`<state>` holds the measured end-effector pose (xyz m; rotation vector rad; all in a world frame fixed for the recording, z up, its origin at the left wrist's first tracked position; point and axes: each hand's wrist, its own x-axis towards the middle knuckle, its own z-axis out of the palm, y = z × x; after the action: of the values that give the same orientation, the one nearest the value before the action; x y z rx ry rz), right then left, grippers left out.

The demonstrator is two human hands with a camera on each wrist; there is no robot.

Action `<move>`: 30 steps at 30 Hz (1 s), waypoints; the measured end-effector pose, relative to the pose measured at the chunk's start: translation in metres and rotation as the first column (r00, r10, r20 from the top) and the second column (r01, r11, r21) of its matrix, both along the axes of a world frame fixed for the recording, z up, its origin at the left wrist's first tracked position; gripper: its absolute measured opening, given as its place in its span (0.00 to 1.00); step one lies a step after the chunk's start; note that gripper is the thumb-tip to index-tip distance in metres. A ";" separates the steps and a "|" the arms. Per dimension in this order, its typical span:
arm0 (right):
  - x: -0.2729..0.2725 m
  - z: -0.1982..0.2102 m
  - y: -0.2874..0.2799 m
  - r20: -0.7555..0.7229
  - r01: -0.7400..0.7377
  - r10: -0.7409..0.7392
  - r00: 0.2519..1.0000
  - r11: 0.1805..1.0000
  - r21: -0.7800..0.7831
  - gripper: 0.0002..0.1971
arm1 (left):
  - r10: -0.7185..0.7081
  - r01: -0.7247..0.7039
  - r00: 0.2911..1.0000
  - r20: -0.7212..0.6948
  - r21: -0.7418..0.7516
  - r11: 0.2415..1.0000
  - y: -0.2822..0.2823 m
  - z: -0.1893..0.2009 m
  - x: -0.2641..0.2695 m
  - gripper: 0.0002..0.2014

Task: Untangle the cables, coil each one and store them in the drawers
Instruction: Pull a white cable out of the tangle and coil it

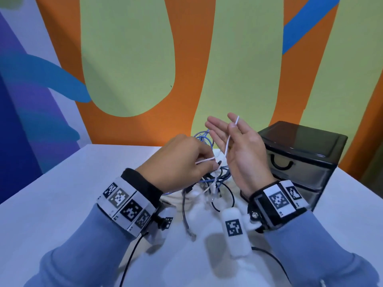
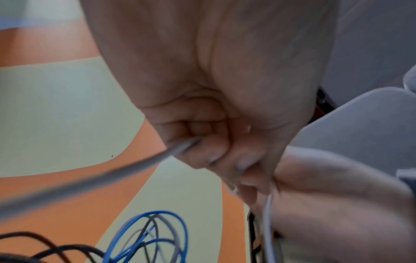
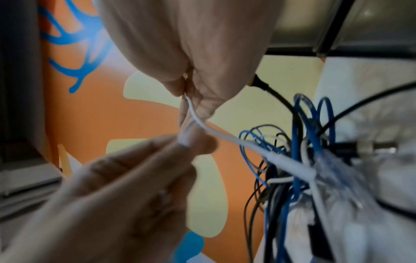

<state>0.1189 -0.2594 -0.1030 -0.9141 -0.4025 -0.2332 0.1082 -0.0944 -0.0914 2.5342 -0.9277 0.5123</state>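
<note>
Your hands work over the tangle (image 1: 209, 181): your left hand (image 1: 182, 160) pinches the white cable (image 1: 228, 141), while your right hand (image 1: 238, 150) is spread wide with the cable running across its palm and over a fingertip. Right of the tangle stands the dark plastic drawer unit (image 1: 298, 160), drawers closed. Ease the thin, smooth white cable out slowly, not yanking, so blue loops (image 1: 202, 135) and black cords (image 1: 226, 193) don't cinch.
</note>
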 end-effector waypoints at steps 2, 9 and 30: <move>0.003 -0.002 0.000 0.007 0.061 -0.060 0.998 0.992 -0.112 0.21 | -0.052 0.048 0.998 -0.032 -0.121 0.991 0.003 0.007 -0.005 0.14; -0.001 -0.006 0.003 -0.027 0.026 -0.044 0.999 0.882 -0.471 0.17 | -0.230 0.066 0.953 -0.195 -0.612 0.788 0.022 0.016 -0.004 0.09; -0.014 0.005 -0.004 -0.176 -0.460 0.429 0.886 0.860 -0.221 0.17 | -0.122 0.025 0.990 -0.070 -0.765 0.643 0.031 0.008 0.017 0.03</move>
<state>0.1044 -0.2634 -0.0983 -1.0560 -0.5285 0.3086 0.1254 -0.0634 -0.0837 1.7106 -0.5786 0.5706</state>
